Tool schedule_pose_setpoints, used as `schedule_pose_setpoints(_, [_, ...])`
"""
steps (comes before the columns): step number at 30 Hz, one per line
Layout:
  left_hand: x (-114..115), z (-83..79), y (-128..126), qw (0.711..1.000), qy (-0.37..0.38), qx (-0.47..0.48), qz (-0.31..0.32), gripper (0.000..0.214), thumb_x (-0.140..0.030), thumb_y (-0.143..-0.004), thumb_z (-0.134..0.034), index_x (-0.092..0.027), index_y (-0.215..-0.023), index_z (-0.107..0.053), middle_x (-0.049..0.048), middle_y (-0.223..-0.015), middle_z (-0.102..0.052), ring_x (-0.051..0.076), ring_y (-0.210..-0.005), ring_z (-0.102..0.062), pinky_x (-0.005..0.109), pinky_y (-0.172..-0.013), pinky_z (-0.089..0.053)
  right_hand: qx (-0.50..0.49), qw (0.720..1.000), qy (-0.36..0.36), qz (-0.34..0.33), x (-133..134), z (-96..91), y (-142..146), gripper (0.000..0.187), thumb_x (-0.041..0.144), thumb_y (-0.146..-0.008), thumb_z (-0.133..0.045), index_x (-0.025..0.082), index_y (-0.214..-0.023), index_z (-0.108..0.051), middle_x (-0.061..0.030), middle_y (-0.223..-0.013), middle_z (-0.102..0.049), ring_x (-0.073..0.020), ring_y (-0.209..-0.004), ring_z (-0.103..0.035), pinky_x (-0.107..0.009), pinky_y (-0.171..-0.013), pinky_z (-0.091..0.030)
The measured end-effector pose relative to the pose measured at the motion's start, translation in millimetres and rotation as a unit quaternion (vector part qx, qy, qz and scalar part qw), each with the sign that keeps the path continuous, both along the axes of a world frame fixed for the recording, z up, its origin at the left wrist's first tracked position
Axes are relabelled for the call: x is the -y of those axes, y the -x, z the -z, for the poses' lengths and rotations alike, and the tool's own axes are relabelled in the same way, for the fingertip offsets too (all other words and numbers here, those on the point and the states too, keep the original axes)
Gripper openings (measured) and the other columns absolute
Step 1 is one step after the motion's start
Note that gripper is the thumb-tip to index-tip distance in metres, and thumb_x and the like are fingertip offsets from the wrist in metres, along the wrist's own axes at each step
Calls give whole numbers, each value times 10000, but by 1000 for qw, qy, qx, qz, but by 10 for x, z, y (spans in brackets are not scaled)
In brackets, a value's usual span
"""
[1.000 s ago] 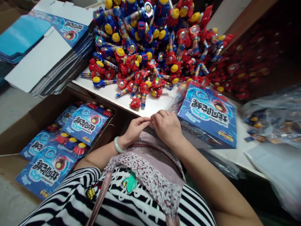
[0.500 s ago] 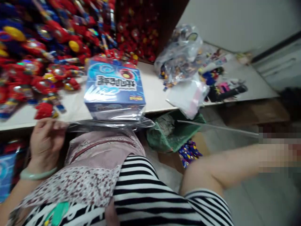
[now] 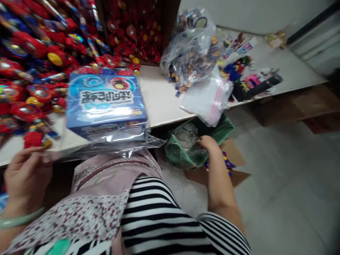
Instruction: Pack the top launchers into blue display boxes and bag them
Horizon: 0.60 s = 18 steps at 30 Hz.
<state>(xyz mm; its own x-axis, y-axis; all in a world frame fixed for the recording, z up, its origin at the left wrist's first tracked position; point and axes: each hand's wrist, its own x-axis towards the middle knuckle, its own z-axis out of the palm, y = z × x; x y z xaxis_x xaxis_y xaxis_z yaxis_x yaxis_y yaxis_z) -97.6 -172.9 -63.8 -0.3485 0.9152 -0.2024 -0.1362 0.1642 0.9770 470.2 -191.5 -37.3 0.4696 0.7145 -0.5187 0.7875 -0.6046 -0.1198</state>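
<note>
A blue printed box [image 3: 106, 104] inside a clear plastic bag [image 3: 117, 143] rests at the near edge of the white table [image 3: 162, 102]. My left hand [image 3: 26, 177], with a pale green bangle on its wrist, pinches the bag's open end at the lower left. My right hand [image 3: 208, 143] reaches down to the right into a green bag [image 3: 186, 148] below the table edge; its fingers are partly hidden, so what they touch is unclear.
A heap of red, blue and yellow toys [image 3: 39, 46] covers the table's left. A clear bag of small items [image 3: 191, 49], a stack of plastic bags [image 3: 209, 97] and mixed clutter [image 3: 249, 78] lie to the right. A cardboard box [image 3: 233, 156] sits on the grey floor.
The view has swung right from the toy heap. My hands, together at the bag's opening a second ago, have parted; my right hand went out to the right and then down into the green bag.
</note>
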Motion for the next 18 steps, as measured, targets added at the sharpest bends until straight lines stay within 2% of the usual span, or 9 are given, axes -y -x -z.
schedule_pose_setpoints(2, [-6,-71,-138,997,-60,-22,-31,155,-310,-624,-817,-372,-749,-751,-143,-623,-663,77,-584,-510,231,-606,-511,-81,986,-126,-77,-77,-38,254,362,375,-948,-606,132,-1205,-684,-165,-1139,-730,-266,-1063,-693,-405,-944,-535])
schedule_pose_setpoints(5, [-66,-31,-158,993,-114,4,-6,204,-367,-631,-866,-329,-793,-749,-100,-626,-672,84,-584,-531,230,-637,-506,-248,863,-365,-247,-153,-99,892,791,499,-796,-777,229,-1474,-473,-131,-1368,-637,-261,-1232,-622,-403,-986,-531])
schedule_pose_setpoints(7, [-46,15,-37,989,-145,5,23,232,-410,-669,-873,-324,-835,-736,-79,-669,-696,117,-638,-586,259,-686,-522,-267,790,-439,-333,-114,-136,1254,616,456,-808,-787,231,-1343,-580,-98,-1189,-708,-220,-1091,-666,-366,-916,-545])
schedule_pose_setpoints(9, [64,32,144,983,-170,-21,73,195,-428,-707,-857,-320,-807,-730,-55,-704,-709,163,-727,-638,319,-776,-549,-234,753,-459,-410,19,-149,1400,173,342,-896,-710,227,-1025,-693,-35,-876,-715,-160,-830,-661,-302,-782,-533])
schedule_pose_setpoints(11, [231,31,336,977,-156,-54,135,155,-406,-710,-853,-305,-729,-737,-26,-810,-738,215,-883,-674,384,-892,-553,-203,729,-451,-472,215,-119,1321,96,264,-905,-694,234,-814,-684,-8,-727,-665,-138,-701,-614,-273,-682,-502])
schedule_pose_setpoints(13, [376,48,483,983,-109,-23,148,148,-379,-683,-869,-301,-674,-743,-23,-1001,-757,251,-1046,-666,408,-963,-543,-196,739,-462,-451,396,-39,1134,135,303,-840,-773,250,-753,-683,-15,-723,-662,-153,-694,-616,-282,-655,-502])
schedule_pose_setpoints(15, [430,104,541,990,-42,75,112,180,-443,-673,-876,-311,-740,-773,-11,-1078,-757,248,-1069,-666,392,-941,-557,-255,777,-483,-314,482,77,1002,264,520,-806,-770,269,-761,-702,-42,-767,-682,-183,-709,-633,-315,-654,-524])
schedule_pose_setpoints(16, [414,143,529,986,-1,128,109,272,-528,-674,-862,-296,-794,-788,22,-1054,-765,249,-1025,-679,394,-908,-568,-315,802,-456,-225,477,138,992,401,672,-796,-700,272,-781,-717,-62,-788,-695,-201,-713,-643,-338,-653,-537])
schedule_pose_setpoints(18, [321,217,432,959,93,208,168,584,-743,-651,-778,-199,-862,-801,124,-962,-769,276,-916,-696,423,-839,-579,-462,834,-289,-86,389,239,1094,735,914,-751,-460,249,-860,-753,-118,-851,-724,-239,-753,-673,-385,-675,-562])
